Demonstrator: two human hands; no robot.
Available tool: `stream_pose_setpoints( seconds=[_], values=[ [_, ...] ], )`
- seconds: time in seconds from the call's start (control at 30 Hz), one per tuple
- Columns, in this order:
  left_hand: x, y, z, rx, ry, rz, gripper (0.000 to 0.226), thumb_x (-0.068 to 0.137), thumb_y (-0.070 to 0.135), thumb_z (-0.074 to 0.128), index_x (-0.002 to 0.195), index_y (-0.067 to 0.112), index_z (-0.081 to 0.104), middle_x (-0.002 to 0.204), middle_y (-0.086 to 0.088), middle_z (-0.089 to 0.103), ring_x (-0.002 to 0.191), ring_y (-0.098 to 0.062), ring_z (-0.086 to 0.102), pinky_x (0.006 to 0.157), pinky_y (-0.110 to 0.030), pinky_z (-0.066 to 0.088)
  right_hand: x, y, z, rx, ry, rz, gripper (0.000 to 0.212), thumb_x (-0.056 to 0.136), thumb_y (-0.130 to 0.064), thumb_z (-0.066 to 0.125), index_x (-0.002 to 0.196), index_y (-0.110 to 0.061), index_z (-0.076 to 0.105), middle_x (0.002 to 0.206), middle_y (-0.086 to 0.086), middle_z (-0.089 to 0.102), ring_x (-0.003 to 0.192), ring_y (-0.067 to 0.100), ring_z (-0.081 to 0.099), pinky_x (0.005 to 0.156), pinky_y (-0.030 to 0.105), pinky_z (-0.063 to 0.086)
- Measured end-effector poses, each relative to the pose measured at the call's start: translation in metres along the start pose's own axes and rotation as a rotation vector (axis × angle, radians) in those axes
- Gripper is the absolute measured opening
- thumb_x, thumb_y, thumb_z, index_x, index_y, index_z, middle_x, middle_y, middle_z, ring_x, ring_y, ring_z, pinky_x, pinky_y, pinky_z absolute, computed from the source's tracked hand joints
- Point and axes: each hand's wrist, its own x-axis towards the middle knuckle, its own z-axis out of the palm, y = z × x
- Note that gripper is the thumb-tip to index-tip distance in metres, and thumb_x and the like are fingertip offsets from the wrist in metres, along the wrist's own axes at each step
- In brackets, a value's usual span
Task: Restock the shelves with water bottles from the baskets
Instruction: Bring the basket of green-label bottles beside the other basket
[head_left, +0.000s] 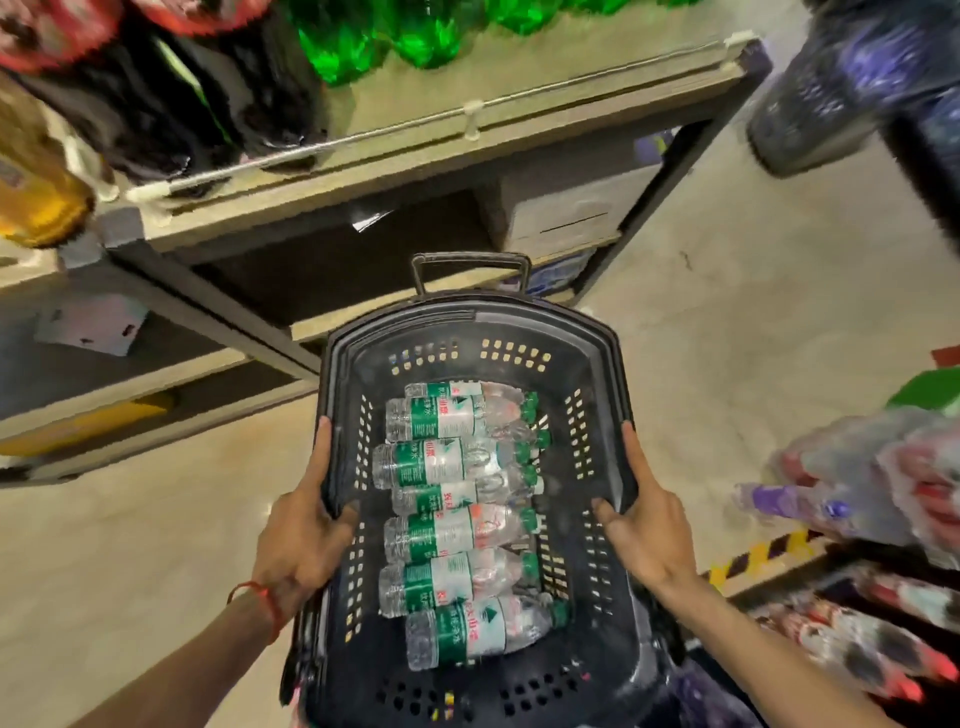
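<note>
Hands grip basket (608, 358) rims: left hand (304, 535), right hand (649, 525), thumbs curled inside

basket (478, 317) mouth: open from above; water bottles (447, 519) lie flat across its bottom, slim gaps along both inner walls.
side rims: taken by left hand (304, 540) and right hand (649, 530), each gripping a wall.
upper shelf (519, 104): right part free behind a thin front rail (415, 124); left part blocked by dark bottles (208, 93) and green bottles (363, 36).
lower bay (311, 270): dark gap at left, cardboard box (566, 208) at right.
floor (727, 312): open on both sides of the basket.
</note>
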Motion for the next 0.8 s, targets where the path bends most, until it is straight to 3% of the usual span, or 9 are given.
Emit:
stream_pose_setpoints(
  seconds=[0.17, 0.3, 0.43, 0.5, 0.6, 0.67, 0.7, 0.73, 0.8],
  values=[
    [0.051, 0.077, 0.015, 0.033, -0.090, 0.127, 0.116, 0.092, 0.010, 0.071, 0.150, 0.066, -0.013, 0.110, -0.013, 0.073, 0.076, -0.027, 0.071, 0.078, -0.047, 0.062, 0.004, 0.025, -0.049, 0.035, 0.114, 0.135, 0.111, 0.090, -0.018, 0.075, 0.161, -0.057, -0.002, 0.047, 0.001, 0.057, 0.043, 0.017, 0.056, 0.050, 0.030, 0.048],
    [0.092, 0.131, 0.034, 0.101, -0.182, 0.215, 0.114, 0.090, 0.016, 0.073, 0.153, 0.060, -0.010, 0.109, 0.003, 0.067, 0.063, -0.018, 0.066, 0.070, -0.039, 0.058, 0.000, 0.049, -0.078, 0.070, 0.213, 0.243, 0.116, 0.090, -0.018, 0.077, 0.157, -0.063, -0.006, 0.044, 0.002, 0.054, 0.040, 0.019, 0.053, 0.054, 0.037, 0.056],
    [0.140, 0.185, 0.049, 0.132, -0.321, 0.326, 0.115, 0.091, 0.016, 0.074, 0.150, 0.066, -0.010, 0.074, -0.001, 0.072, 0.051, -0.018, 0.063, 0.064, -0.043, 0.060, -0.006, 0.057, -0.103, 0.126, 0.323, 0.380, 0.116, 0.090, -0.017, 0.079, 0.160, -0.057, -0.004, 0.049, 0.008, 0.059, 0.037, 0.022, 0.051, 0.047, 0.039, 0.056],
    [0.158, 0.215, 0.056, 0.168, -0.392, 0.401, 0.115, 0.091, 0.014, 0.074, 0.146, 0.071, -0.010, 0.070, -0.005, 0.072, 0.046, -0.019, 0.059, 0.057, -0.047, 0.060, -0.015, 0.060, -0.110, 0.161, 0.375, 0.458, 0.116, 0.090, -0.017, 0.079, 0.159, -0.059, -0.003, 0.049, 0.010, 0.058, 0.038, 0.025, 0.050, 0.047, 0.042, 0.056],
    [0.174, 0.265, 0.069, 0.199, -0.460, 0.514, 0.113, 0.091, 0.010, 0.073, 0.151, 0.063, -0.008, 0.103, -0.024, 0.074, 0.038, -0.013, 0.053, 0.043, -0.035, 0.053, -0.027, 0.064, -0.118, 0.232, 0.462, 0.536, 0.115, 0.089, -0.013, 0.079, 0.160, -0.059, 0.001, 0.045, 0.008, 0.053, 0.040, 0.020, 0.047, 0.050, 0.039, 0.052],
    [0.183, 0.298, 0.082, 0.204, -0.526, 0.548, 0.111, 0.093, 0.006, 0.071, 0.154, 0.058, -0.006, 0.131, -0.038, 0.058, 0.036, -0.011, 0.050, 0.036, -0.022, 0.042, -0.032, 0.073, -0.123, 0.262, 0.514, 0.590, 0.115, 0.088, -0.012, 0.081, 0.160, -0.059, 0.004, 0.046, 0.009, 0.054, 0.041, 0.020, 0.048, 0.050, 0.038, 0.052],
    [0.187, 0.313, 0.089, 0.204, -0.555, 0.568, 0.111, 0.093, 0.005, 0.070, 0.154, 0.057, -0.006, 0.132, -0.040, 0.056, 0.034, -0.011, 0.048, 0.036, -0.022, 0.040, -0.032, 0.078, -0.126, 0.280, 0.536, 0.614, 0.116, 0.088, -0.013, 0.081, 0.159, -0.061, 0.004, 0.045, 0.009, 0.054, 0.038, 0.017, 0.044, 0.046, 0.036, 0.049],
    [0.190, 0.328, 0.096, 0.211, -0.576, 0.590, 0.111, 0.093, 0.004, 0.070, 0.155, 0.057, -0.007, 0.122, -0.038, 0.063, 0.033, -0.010, 0.045, 0.035, -0.026, 0.040, -0.032, 0.085, -0.130, 0.291, 0.548, 0.639, 0.117, 0.087, -0.013, 0.082, 0.158, -0.062, 0.003, 0.044, 0.007, 0.052, 0.036, 0.015, 0.041, 0.042, 0.033, 0.045],
    [0.201, 0.353, 0.114, 0.272, -0.588, 0.637, 0.111, 0.093, 0.004, 0.070, 0.156, 0.054, -0.007, 0.067, -0.013, 0.072, 0.032, -0.007, 0.041, 0.036, -0.033, 0.043, -0.029, 0.099, -0.136, 0.291, 0.570, 0.688, 0.117, 0.087, -0.014, 0.083, 0.159, -0.061, 0.003, 0.041, 0.003, 0.048, 0.034, 0.011, 0.038, 0.039, 0.028, 0.041]
  ],
)
